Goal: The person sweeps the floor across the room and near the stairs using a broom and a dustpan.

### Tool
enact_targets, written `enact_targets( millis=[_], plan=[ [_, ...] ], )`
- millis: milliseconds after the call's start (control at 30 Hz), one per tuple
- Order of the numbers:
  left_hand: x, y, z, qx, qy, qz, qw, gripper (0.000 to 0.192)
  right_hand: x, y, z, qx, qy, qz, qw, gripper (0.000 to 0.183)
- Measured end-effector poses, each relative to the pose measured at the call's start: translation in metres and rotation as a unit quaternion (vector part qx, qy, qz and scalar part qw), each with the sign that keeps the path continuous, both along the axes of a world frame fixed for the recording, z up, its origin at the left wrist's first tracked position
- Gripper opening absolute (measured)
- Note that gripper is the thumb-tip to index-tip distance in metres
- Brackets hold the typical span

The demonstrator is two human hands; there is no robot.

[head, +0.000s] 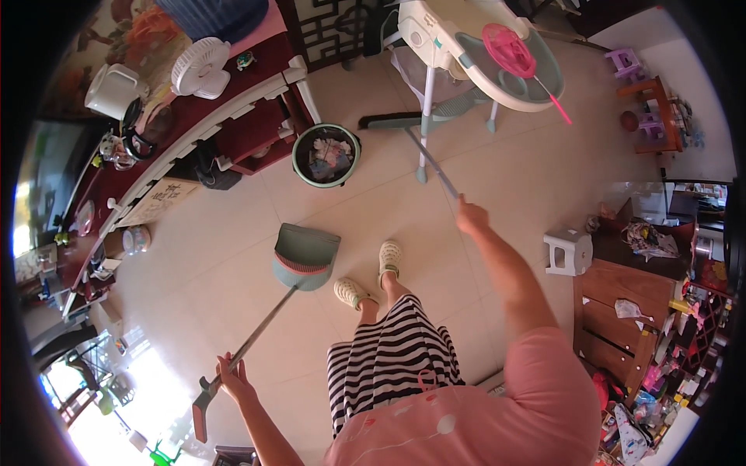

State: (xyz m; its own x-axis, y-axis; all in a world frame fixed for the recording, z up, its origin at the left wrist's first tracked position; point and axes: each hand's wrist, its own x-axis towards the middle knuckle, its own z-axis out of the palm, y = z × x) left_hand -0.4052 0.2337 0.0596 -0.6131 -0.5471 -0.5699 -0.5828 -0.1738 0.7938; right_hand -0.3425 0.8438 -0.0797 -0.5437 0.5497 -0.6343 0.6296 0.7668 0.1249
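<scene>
My left hand point(235, 380) grips the metal pole of a long-handled dustpan, just below its hooked top grip. The green dustpan point(309, 247) rests on the floor in front of my feet, its comb teeth showing and its mouth pointing away from me. With my right arm stretched forward, my right hand point(472, 216) holds the grey handle of a broom point(434, 163). At the far end, the dark-bristled broom head point(387, 121) reaches the floor by a leg of the high chair point(427, 125). The lower part of the handle passes close to that leg.
A lined waste bin point(326, 156) holding rubbish stands near the broom head. On the high chair's tray point(495, 87) lies a pink net point(510, 49). A red cabinet point(192, 125) runs along the left. To the right are a white stool point(568, 251) and a wooden drawer cabinet point(620, 303).
</scene>
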Motion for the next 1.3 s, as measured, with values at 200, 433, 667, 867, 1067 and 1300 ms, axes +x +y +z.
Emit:
enact_targets(
  millis=[200,433,667,867,1067,1300],
  plan=[
    [0.007,0.007,0.005,-0.013,-0.018,-0.005,1.0,0.026,-0.013,-0.11,-0.042,-0.21,0.035,-0.234,0.949,0.061],
    [0.007,0.016,0.004,0.003,-0.012,-0.025,1.0,0.022,0.068,-0.164,0.022,-0.331,0.021,-0.319,0.888,0.046],
    [-0.004,0.016,0.003,0.004,-0.001,-0.06,0.998,0.018,0.094,-0.104,0.101,-0.327,0.058,-0.265,0.905,0.051],
    [-0.021,0.021,0.0,-0.003,-0.004,-0.125,0.992,0.019,0.078,-0.109,0.066,-0.2,-0.07,-0.095,0.973,0.059],
    [-0.033,0.025,0.0,0.002,0.011,-0.178,0.984,0.017,0.155,-0.112,0.07,-0.167,-0.138,0.019,0.976,0.061],
    [-0.06,0.063,-0.015,-0.007,-0.006,-0.255,0.967,0.015,0.196,-0.07,0.136,-0.138,-0.109,0.025,0.984,0.056]
  ],
)
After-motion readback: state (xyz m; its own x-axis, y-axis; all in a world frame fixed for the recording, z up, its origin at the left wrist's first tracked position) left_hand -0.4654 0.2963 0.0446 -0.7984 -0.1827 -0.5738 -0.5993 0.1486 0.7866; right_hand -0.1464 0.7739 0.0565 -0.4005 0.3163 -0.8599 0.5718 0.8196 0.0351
